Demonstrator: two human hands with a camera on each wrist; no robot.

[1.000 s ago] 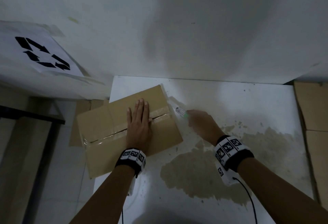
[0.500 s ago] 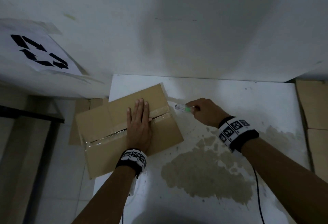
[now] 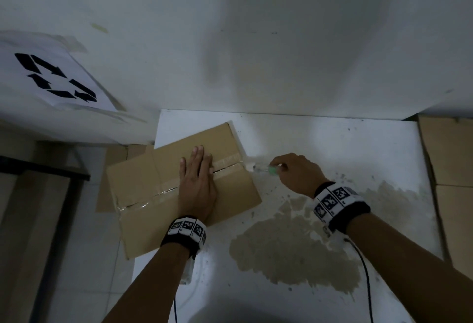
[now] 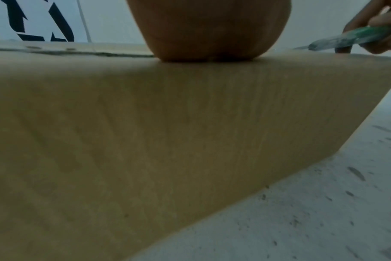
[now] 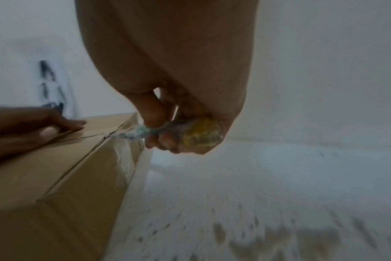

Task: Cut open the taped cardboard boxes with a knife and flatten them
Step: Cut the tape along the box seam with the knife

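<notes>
A brown cardboard box [image 3: 143,182] with clear tape along its top seam lies at the left edge of a white table [image 3: 332,148]. My left hand [image 3: 197,182] presses flat on the box top, fingers straight, across the seam. My right hand [image 3: 294,171] grips a small knife [image 3: 263,169] with a green and clear handle, its tip at the right end of the seam. In the left wrist view the knife [image 4: 355,38] meets the box [image 4: 145,132] edge. The right wrist view shows the knife [image 5: 145,131] at the taped corner of the box [image 5: 56,176].
A white sheet with a black recycling symbol [image 3: 56,77] hangs on the wall at left. Flat cardboard pieces [image 3: 450,174] lie beyond the table's right edge. A large brownish stain [image 3: 294,251] marks the tabletop. A dark frame [image 3: 43,171] stands at left.
My right hand has swung up and left with the knife, bringing its tip to the right end of the box seam. The left hand has stayed pressed on the box.
</notes>
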